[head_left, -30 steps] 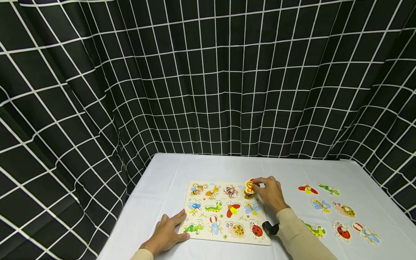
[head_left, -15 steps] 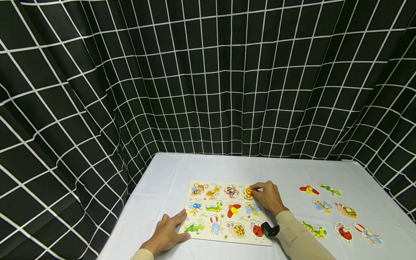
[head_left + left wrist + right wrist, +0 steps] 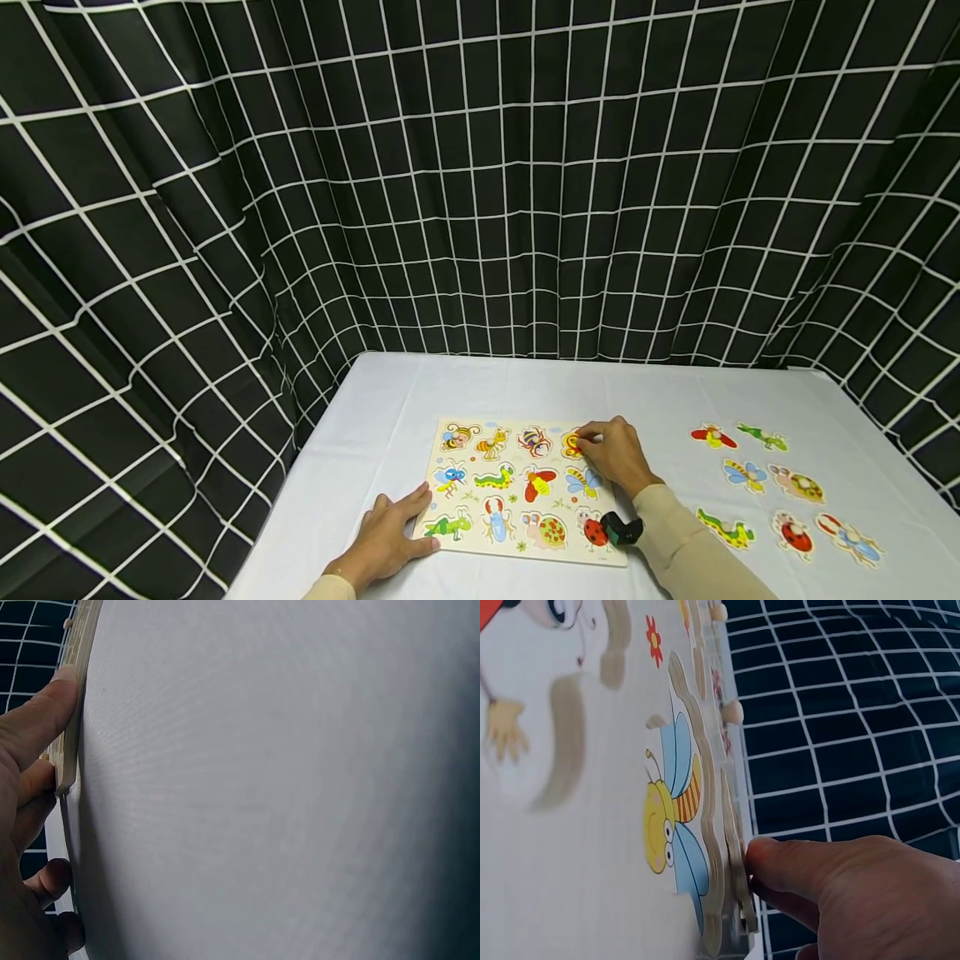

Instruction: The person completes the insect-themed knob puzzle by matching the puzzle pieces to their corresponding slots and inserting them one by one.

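A wooden insect puzzle board lies on the white table. My right hand pinches a yellow and red butterfly puzzle piece at the board's far right corner; the fingers partly hide it. Edge-on in the right wrist view, the butterfly piece stands low over the board, beyond the printed dragonfly recess. At the near left corner my left hand rests with fingers extended, touching the left edge, its thumb at the front edge. The left wrist view shows the thumb against the board's side.
Several loose insect pieces lie right of the board, among them a snail, a caterpillar, a ladybug and a stag beetle. Bee and spider pieces sit in the board. A black gridded curtain surrounds the table.
The butterfly piece, tilted up above the board a second ago, has come down flatter over its corner spot. The right hand lowered with it; the left hand kept its place.
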`<state>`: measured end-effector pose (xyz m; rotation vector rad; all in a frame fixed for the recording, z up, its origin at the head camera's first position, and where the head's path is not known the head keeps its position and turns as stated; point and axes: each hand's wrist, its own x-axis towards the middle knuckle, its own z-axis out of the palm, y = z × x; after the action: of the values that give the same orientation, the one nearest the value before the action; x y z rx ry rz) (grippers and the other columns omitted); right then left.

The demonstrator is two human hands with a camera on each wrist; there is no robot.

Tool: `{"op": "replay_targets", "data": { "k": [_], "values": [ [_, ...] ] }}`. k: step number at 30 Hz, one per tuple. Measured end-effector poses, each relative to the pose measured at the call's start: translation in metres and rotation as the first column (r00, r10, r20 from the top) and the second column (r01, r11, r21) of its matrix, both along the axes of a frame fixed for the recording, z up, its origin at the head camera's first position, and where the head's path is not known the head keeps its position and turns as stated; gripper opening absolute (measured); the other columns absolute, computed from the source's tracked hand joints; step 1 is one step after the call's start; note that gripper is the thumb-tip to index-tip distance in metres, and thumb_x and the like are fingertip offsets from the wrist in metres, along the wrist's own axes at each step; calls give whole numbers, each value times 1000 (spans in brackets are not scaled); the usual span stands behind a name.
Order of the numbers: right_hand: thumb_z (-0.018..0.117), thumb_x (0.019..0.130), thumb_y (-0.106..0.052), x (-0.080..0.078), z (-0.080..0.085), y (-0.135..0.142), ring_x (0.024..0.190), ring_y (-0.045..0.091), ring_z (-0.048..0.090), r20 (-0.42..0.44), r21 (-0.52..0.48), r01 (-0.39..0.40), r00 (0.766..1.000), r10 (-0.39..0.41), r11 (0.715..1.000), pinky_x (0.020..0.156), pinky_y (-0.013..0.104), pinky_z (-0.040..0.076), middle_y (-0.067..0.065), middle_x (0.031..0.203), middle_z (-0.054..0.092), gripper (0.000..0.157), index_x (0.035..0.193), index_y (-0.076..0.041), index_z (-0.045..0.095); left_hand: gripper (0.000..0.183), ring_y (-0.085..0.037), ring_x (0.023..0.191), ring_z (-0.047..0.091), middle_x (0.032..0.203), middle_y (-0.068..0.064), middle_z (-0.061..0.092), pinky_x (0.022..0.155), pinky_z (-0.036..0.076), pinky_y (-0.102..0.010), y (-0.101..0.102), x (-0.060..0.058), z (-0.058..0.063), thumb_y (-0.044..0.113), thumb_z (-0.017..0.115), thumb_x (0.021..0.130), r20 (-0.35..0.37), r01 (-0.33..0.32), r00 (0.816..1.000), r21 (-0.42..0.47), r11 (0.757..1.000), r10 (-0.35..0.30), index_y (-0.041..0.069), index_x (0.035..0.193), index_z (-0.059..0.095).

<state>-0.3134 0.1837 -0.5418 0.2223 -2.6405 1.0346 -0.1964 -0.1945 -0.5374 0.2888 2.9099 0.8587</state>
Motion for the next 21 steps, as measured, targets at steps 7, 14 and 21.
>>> {"op": "replay_targets", "data": {
  "k": [7,14,21],
  "values": [
    [79,80,-15,2,-2,-3,74,19,45,23,-10,-6,1000,6,1000,68,37,38,1,79,58,8,88,-13,78,81,-13,79,32,149,4,41,73,32,-32,-1,2,-1,48,79,70,-3,5,1000,7,1000,-5,11,137,55],
    [78,81,-15,3,0,-4,75,18,46,-8,7,7,1000,-7,1000,69,38,39,0,81,65,7,88,-13,78,80,-12,79,32,149,5,41,74,32,-33,0,2,0,48,79,71,-19,14,1000,10,1000,-13,12,138,54],
    [78,82,-16,3,1,-6,74,18,45,15,8,12,1000,-12,1000,69,37,38,-1,81,66,9,90,-13,78,80,-13,80,32,149,4,41,74,31,-33,-1,1,1,46,80,71,-18,7,1000,-4,1000,-7,11,138,54]
  ]
}}
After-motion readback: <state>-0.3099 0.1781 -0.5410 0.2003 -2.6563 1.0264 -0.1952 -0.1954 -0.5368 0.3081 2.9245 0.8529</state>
